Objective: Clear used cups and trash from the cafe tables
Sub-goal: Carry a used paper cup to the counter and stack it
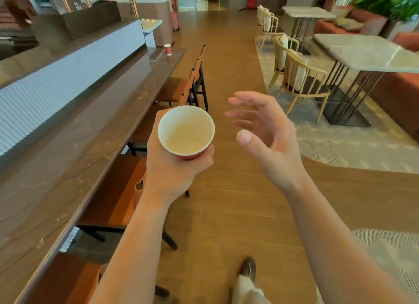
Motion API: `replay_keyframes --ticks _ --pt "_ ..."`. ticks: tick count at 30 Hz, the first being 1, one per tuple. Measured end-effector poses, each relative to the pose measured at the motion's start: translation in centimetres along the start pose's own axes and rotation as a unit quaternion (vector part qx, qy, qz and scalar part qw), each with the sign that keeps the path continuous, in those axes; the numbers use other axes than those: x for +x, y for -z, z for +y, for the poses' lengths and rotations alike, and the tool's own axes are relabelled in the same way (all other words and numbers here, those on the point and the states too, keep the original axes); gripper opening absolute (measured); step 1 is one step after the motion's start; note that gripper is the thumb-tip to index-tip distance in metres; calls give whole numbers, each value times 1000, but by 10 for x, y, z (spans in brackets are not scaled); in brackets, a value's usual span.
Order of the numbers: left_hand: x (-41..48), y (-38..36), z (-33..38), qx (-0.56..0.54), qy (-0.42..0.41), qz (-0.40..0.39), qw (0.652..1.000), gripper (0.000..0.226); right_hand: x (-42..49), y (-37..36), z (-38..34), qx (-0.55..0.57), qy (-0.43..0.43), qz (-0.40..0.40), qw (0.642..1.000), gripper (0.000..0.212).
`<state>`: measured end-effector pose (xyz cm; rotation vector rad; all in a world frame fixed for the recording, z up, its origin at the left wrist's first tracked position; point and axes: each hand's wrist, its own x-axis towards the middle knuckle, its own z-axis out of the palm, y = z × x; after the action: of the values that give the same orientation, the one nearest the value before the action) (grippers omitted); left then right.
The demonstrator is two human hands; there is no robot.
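While our left hand [172, 167] grips a red cup [186, 132] at the centre of the frame, mouth up and white inside showing, our right hand [265, 138] hangs just beside it, fingers spread and relaxed, holding nothing. A second cup [168, 49] stands upright on the far end of the brown counter [74, 149], toward the upper left. Chairs [181, 88] line the counter's edge. At the upper right we see grey tables [367, 52] with tan chairs [301, 81]. Our shoe [248, 267] shows at the bottom.
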<state>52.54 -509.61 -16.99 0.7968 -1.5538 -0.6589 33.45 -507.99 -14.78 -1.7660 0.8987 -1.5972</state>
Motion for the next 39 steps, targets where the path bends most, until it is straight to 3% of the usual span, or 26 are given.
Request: replay_keyframes --ticks 15,26,33,39 --pt "328 -145 -183 28 -19 10 999 70 313 135 226 30 19 4 999 77" --pt "501 -203 -355 9 10 22 1000 61 486 168 405 41 -17 -29 999 74" --pt "674 -217 -474 -5 9 34 999 70 659 180 509 19 -7 -58 998 77" --pt "801 -234 -540 2 -3 26 1000 64 774 204 578 0 -2 -38 999 76"
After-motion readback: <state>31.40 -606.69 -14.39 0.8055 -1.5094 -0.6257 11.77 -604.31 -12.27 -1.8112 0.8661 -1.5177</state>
